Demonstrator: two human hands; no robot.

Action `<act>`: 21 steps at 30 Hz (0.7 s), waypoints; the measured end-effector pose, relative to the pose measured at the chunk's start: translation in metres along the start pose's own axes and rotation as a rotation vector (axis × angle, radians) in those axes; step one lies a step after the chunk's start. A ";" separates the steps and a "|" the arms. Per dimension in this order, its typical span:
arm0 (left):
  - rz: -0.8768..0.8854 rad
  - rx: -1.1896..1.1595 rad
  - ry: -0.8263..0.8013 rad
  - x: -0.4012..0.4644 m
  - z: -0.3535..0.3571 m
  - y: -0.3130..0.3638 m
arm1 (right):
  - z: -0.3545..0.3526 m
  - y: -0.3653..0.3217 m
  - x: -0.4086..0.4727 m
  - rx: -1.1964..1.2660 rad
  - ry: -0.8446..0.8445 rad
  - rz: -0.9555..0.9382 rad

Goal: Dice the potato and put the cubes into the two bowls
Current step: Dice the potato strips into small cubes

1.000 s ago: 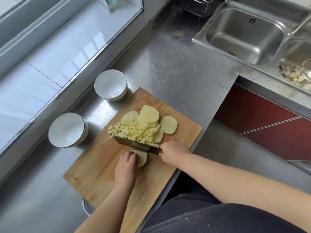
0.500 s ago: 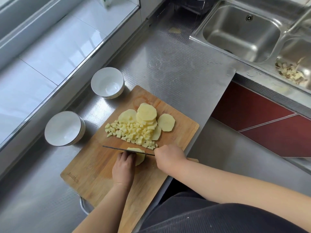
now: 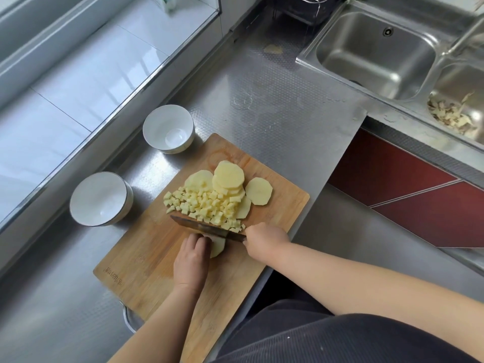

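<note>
While two white bowls (image 3: pixel 101 199) are sitting bare left of the cutting board (image 3: pixel 146 258), the left hand (image 3: pixel 192 260) is pressing curled fingers onto a potato slice (image 3: pixel 218 247); cubes (image 3: pixel 207 205) are lying piled behind the knife (image 3: pixel 204 227), and the right hand (image 3: pixel 264 241) is gripping its handle

Pale yellow potato cubes (image 3: pixel 207 205) and pale yellow round potato slices (image 3: pixel 229 176) on my light brown wooden cutting board (image 3: pixel 146 247), straight grain, darker printed mark near one corner. Dark, mottled cleaver blade (image 3: pixel 207 227). Two white ceramic bowls (image 3: pixel 169 132), the nearer (image 3: pixel 100 199) with a thin dark rim line. Grey steel worktop (image 3: pixel 262 106) with fine dotted embossing. Silver double sink (image 3: pixel 377 51); beige peelings (image 3: pixel 453 113). Dark red cabinet panel (image 3: pixel 408 187), pale diagonal lines. My clothing (image 3: pixel 340 336): dark grey, fine ribbing.
</note>
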State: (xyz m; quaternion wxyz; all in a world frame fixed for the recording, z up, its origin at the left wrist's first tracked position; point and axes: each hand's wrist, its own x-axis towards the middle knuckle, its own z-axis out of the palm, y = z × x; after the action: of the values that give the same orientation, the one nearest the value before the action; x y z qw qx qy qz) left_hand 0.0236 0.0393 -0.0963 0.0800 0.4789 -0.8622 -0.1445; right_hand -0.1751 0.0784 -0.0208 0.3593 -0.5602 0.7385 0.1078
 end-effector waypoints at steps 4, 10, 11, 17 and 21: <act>0.041 -0.001 0.009 -0.004 -0.001 -0.001 | -0.005 0.004 0.002 0.140 -0.001 0.025; 0.005 0.022 -0.009 -0.009 0.001 -0.003 | -0.003 -0.001 -0.008 0.045 0.072 -0.019; -0.008 0.019 -0.013 -0.009 0.001 -0.003 | -0.005 -0.002 -0.009 0.015 0.081 -0.039; -0.063 0.011 0.007 -0.011 0.007 -0.004 | -0.010 -0.016 -0.025 -0.084 0.072 -0.135; -0.065 0.011 -0.030 -0.011 0.005 -0.002 | -0.011 -0.018 -0.026 -0.090 0.051 -0.125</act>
State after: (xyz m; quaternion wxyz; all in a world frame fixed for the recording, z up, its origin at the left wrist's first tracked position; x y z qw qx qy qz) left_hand 0.0298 0.0486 -0.1021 0.0594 0.5049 -0.8481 -0.1494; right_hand -0.1602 0.0855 0.0088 0.3208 -0.6234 0.7055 0.1041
